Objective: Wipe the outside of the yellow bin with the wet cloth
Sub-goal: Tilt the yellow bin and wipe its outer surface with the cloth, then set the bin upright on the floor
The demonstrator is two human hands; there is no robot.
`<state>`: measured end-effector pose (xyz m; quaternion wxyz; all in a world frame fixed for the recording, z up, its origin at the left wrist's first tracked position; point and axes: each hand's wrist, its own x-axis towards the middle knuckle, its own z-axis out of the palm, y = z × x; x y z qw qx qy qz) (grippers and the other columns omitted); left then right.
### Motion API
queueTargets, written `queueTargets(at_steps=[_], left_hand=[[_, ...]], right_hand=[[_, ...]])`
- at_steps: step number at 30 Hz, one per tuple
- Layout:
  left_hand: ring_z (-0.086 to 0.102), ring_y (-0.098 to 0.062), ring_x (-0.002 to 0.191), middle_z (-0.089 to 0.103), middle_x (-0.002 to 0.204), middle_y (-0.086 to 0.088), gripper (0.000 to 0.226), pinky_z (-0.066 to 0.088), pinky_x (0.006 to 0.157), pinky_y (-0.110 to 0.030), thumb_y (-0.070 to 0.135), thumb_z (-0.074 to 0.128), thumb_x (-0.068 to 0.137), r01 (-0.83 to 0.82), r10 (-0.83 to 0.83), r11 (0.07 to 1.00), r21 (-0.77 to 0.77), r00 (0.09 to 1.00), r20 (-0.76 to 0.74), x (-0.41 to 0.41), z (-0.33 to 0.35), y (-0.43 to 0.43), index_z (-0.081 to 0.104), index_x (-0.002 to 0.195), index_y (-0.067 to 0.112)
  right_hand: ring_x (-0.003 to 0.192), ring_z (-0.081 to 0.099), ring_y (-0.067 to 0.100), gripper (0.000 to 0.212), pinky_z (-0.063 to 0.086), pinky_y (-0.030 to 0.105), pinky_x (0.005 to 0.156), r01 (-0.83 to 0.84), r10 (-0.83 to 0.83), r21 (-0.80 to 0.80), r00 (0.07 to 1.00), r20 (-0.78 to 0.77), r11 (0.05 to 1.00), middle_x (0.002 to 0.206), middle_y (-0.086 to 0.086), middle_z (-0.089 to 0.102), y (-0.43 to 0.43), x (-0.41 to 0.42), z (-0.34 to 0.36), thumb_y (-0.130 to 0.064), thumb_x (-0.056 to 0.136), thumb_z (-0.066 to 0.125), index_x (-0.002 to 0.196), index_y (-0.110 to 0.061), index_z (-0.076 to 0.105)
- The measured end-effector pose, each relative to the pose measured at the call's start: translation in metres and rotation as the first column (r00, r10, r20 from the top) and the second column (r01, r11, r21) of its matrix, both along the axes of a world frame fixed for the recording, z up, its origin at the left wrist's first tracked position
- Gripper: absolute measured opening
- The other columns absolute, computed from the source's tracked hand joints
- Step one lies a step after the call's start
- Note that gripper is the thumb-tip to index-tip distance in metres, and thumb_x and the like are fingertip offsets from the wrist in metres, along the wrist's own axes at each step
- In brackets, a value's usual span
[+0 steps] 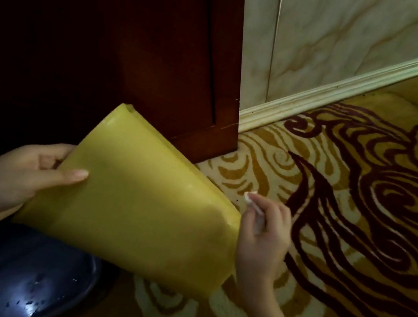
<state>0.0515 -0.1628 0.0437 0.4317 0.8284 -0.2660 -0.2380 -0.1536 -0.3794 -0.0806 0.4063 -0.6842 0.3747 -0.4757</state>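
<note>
Yellow plastic tapered bin (pixel 134 209), tilted and held off a patterned gold-and-maroon carpet (pixel 360 213).
The bin is gripped at one end by the left hand (pixel 32 172), thumb pressed on its outer wall. A small white wet cloth (pixel 253 202) is pinched between the fingertips of the right hand (pixel 263 238), just beside the bin's other end. A dark wooden cabinet (pixel 165 52) stands behind; a dark blue basin (pixel 13 277) lies below, partly hidden by the bin.

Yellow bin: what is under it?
Under the tilted bin lies a dark blue basin holding water, partly covered by the bin, and patterned carpet. The left hand holds the bin.
</note>
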Motion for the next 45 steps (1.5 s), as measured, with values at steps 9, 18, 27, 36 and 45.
queueTargets(at_steps=[9, 18, 27, 36, 45], left_hand=[[0.072, -0.014, 0.076, 0.077, 0.085, 0.003, 0.039, 0.057, 0.059, -0.031, 0.065, 0.055, 0.071, 0.049, -0.06, 0.996, 0.08, 0.988, 0.142, -0.04, 0.031, -0.093, 0.072, 0.094, 0.037], [0.071, -0.015, 0.069, 0.074, 0.077, 0.011, 0.025, 0.052, 0.066, -0.036, 0.053, 0.053, 0.075, 0.048, -0.091, 0.985, 0.164, 0.961, 0.261, -0.028, 0.025, -0.076, 0.07, 0.082, 0.037], [0.071, -0.007, 0.067, 0.075, 0.079, 0.015, 0.024, 0.048, 0.065, -0.034, 0.058, 0.054, 0.068, 0.137, -0.154, 0.987, 0.086, 0.958, 0.242, -0.025, 0.021, -0.065, 0.069, 0.086, 0.051], [0.069, 0.0, 0.072, 0.074, 0.083, 0.02, 0.022, 0.053, 0.056, -0.018, 0.046, 0.052, 0.075, 0.293, -0.314, 0.949, 0.114, 0.901, 0.299, -0.035, 0.031, -0.069, 0.069, 0.089, 0.047], [0.054, -0.007, 0.073, 0.062, 0.074, 0.014, 0.053, 0.043, 0.068, -0.026, 0.071, 0.03, 0.08, 0.457, -0.652, 0.758, 0.466, 0.566, 0.504, -0.027, -0.01, -0.052, 0.067, 0.089, 0.034]], right_hand=[[0.085, 0.054, 0.006, 0.014, 0.048, 0.016, 0.074, -0.231, 0.245, -0.195, 0.968, 0.051, 0.953, 0.091, -0.004, 0.054, 0.055, 0.008, 0.006, -0.002, 0.083, 0.063, 0.093, -0.011, 0.066], [0.083, 0.053, 0.003, 0.02, 0.04, 0.012, 0.064, -0.007, 0.145, 0.416, 0.943, -0.299, 0.909, 0.096, -0.001, 0.058, 0.017, -0.038, -0.08, -0.005, 0.086, 0.06, 0.084, -0.024, 0.061], [0.083, 0.054, -0.003, 0.014, 0.041, 0.003, 0.073, -0.128, 0.14, 0.127, 0.986, -0.088, 0.984, 0.089, -0.003, 0.061, 0.022, -0.016, -0.035, -0.002, 0.083, 0.064, 0.089, -0.015, 0.067], [0.086, 0.058, 0.009, 0.016, 0.043, 0.011, 0.067, -0.146, 0.229, 0.353, 0.951, -0.207, 0.924, 0.089, -0.004, 0.058, 0.039, -0.022, -0.08, -0.003, 0.085, 0.063, 0.085, -0.019, 0.064], [0.084, 0.056, 0.001, 0.017, 0.044, 0.006, 0.069, -0.075, 0.079, 0.095, 0.996, -0.035, 0.993, 0.087, -0.007, 0.06, 0.0, -0.025, -0.018, -0.005, 0.086, 0.062, 0.09, -0.022, 0.063]])
